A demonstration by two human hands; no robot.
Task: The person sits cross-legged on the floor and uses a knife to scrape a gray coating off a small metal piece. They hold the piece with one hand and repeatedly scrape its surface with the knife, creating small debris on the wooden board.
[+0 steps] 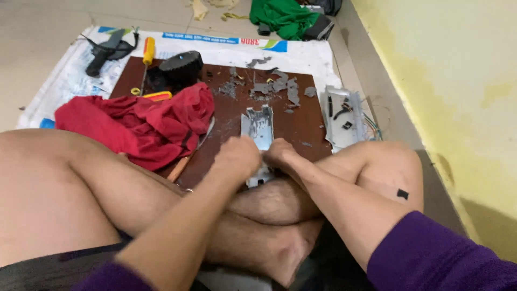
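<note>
Brown board (pixel 301 126) underneath, grey casing (pixel 258 129) between left hand (pixel 237 157) and right hand (pixel 280 155).

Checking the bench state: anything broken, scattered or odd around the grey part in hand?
Yes. Grey plastic fragments lie scattered over the far end of the brown wooden board, like pieces broken off. The grey plastic housing gripped by the left hand and right hand is open with a ragged edge.
</note>
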